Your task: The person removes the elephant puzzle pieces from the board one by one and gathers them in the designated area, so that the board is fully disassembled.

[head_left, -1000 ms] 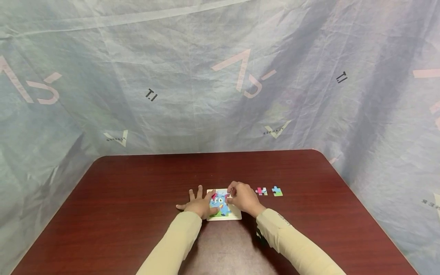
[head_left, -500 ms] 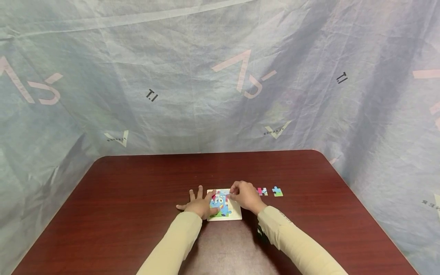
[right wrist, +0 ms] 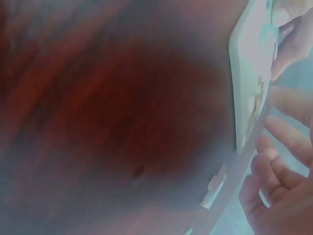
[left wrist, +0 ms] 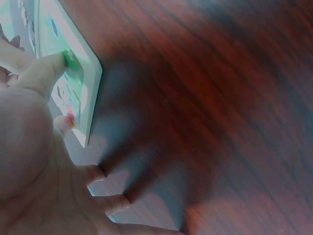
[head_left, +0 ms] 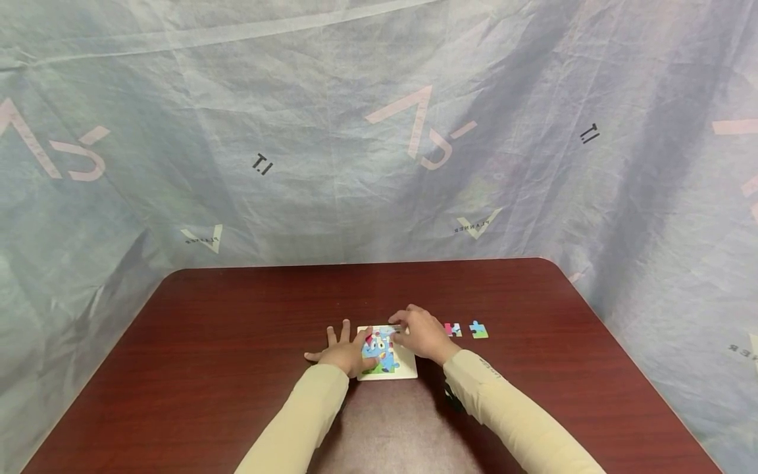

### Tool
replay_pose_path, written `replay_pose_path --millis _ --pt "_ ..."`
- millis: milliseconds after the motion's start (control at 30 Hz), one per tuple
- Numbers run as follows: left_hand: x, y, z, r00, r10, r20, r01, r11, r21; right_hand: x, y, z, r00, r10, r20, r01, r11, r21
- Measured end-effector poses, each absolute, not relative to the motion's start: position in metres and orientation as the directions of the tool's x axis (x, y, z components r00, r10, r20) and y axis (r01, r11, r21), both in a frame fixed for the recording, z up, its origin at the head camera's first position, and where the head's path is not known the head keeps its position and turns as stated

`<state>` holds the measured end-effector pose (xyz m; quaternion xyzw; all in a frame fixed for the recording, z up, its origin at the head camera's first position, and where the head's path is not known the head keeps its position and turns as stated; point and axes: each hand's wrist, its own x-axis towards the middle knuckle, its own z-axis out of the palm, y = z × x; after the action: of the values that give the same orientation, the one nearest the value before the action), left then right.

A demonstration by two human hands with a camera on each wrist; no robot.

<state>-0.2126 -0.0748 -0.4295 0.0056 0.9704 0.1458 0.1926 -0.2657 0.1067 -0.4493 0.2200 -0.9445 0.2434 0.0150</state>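
A small jigsaw board (head_left: pixel 406 368) with a pale frame lies on the table, partly filled with pieces showing a blue cartoon animal. My left hand (head_left: pixel 341 356) is spread flat at its left side, thumb and index finger resting on the picture and the other fingers on the table. Over the upper right part of the board is my right hand (head_left: pixel 424 336), its thumb and index finger apart above a blue jigsaw piece (head_left: pixel 387 331) lying in the frame. In the right wrist view the right fingertips (right wrist: pixel 275 128) are beside the board's edge, loosely bent.
Right of the board lie two loose jigsaw pieces, a pink-and-white piece (head_left: pixel 454 330), partly behind the right hand, and a blue-and-green piece (head_left: pixel 478 330). The dark red table (head_left: pixel 249 329) reaches back to a grey printed cloth (head_left: pixel 331 164).
My right thumb and index finger, close together over the board's upper right before, are now spread apart, and the hand has risen slightly toward the far edge. My left hand stays put.
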Motion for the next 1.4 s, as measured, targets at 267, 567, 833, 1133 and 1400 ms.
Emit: replay_pose_path --millis 267,567,833,1133,1400 --pt "-0.214 -0.075 -0.431 -0.926 0.064 -0.372 -0.047 0.959 0.281 -0.268 0.106 -0.446 -0.863 -0.486 0.139 -0.502 0.798 -0.333" --pt "-0.213 -0.074 -0.427 -0.925 0.063 -0.374 -0.048 0.959 0.281 -0.272 0.107 -0.444 -0.874 -0.477 0.092 -0.477 0.807 -0.349" --pt "-0.212 -0.073 -0.425 -0.919 0.06 -0.389 -0.052 0.961 0.271 -0.272 0.109 -0.442 -0.876 -0.475 0.087 -0.47 0.796 -0.381" --pt "-0.212 -0.074 -0.424 -0.918 0.06 -0.391 -0.055 0.96 0.276 -0.268 0.116 -0.44 -0.882 -0.465 0.079 -0.452 0.785 -0.424" --pt "-0.212 -0.074 -0.425 -0.918 0.058 -0.393 -0.057 0.96 0.275 -0.266 0.123 -0.44 -0.873 -0.48 0.085 -0.465 0.768 -0.44"
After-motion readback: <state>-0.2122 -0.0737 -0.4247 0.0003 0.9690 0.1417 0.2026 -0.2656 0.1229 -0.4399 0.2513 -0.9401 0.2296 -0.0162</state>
